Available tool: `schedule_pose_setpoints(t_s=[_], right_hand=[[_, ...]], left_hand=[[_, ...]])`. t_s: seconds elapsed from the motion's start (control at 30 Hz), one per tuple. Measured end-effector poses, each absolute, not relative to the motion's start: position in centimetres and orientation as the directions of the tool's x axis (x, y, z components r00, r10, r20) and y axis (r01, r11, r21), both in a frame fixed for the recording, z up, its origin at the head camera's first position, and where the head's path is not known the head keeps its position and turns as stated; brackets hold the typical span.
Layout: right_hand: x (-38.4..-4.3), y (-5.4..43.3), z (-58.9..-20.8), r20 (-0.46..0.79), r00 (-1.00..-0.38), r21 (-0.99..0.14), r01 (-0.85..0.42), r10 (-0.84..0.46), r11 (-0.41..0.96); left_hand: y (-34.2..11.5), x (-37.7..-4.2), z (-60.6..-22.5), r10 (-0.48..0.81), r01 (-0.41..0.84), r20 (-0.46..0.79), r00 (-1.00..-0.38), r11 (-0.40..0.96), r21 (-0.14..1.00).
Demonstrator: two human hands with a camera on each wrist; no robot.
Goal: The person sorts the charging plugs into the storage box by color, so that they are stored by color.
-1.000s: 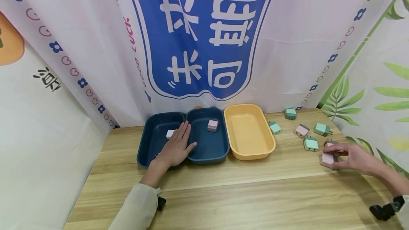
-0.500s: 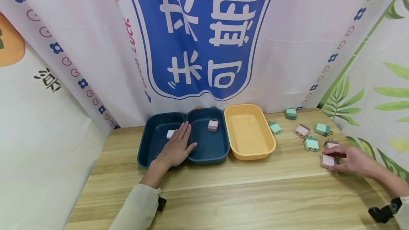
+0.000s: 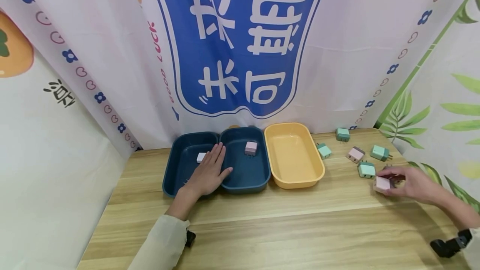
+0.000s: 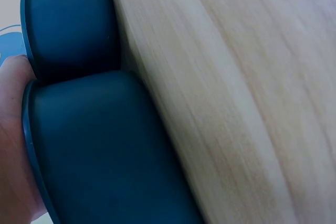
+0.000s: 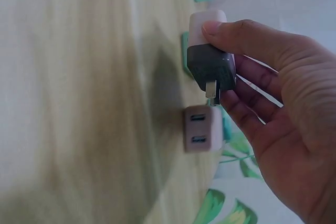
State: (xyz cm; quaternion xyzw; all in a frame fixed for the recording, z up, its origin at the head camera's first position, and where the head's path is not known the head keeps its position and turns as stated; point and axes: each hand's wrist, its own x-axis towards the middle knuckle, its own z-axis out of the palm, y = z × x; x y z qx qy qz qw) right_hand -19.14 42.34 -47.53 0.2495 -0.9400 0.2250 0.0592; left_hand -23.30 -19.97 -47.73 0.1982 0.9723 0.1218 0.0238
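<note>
My right hand (image 3: 414, 184) pinches a pink charger plug (image 3: 382, 183) between thumb and fingers at the right of the table. In the right wrist view this charger plug (image 5: 207, 30) is off the tabletop, its dark grey end and metal prongs turned toward the camera. Another pink charger plug (image 5: 202, 129) lies beneath it. My left hand (image 3: 206, 174) rests with straight fingers across the adjoining rims of the left blue tray (image 3: 169, 166) and the second blue tray (image 3: 243, 189). A white charger plug (image 3: 201, 157) lies in the left tray, partly covered; a pink one (image 3: 251, 148) lies in the second.
A yellow tray (image 3: 294, 157) stands right of the blue ones. Beyond it lie several green charger plugs (image 3: 366, 170) and a pink charger plug (image 3: 355, 154). A printed curtain (image 3: 337, 74) hangs along the table's back edge, and a leaf-patterned cloth (image 3: 450, 136) at the right.
My right hand has raised the pink charger plug slightly and shifted it a little left. The left hand stays on the tray rims.
</note>
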Motion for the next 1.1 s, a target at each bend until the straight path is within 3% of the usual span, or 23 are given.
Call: schedule_pose_setpoints(t_s=[0.23, 0.47, 0.67, 1.1], right_hand=[[-19.7, 41.6, -45.9, 0.281, -0.856, -0.405, -0.516, -0.435, 0.754], [-20.3, 40.5, -44.4, 0.335, -0.834, -0.342, -0.541, -0.438, 0.768], [-20.8, 39.1, -43.4, 0.341, -0.823, -0.404, -0.565, -0.455, 0.719], [-21.9, 36.1, -41.7, 0.323, -0.809, -0.411, -0.588, -0.491, 0.697]], left_hand=[[-19.9, -23.1, -47.3, 0.396, 0.383, -0.002, -0.918, 0.891, 0.244], [-19.8, -23.1, -47.1, 0.395, 0.384, -0.006, -0.919, 0.895, 0.226], [-19.9, -23.0, -47.2, 0.386, 0.37, -0.028, -0.922, 0.9, 0.232], [-19.9, -23.1, -47.5, 0.382, 0.368, -0.018, -0.924, 0.9, 0.232]])
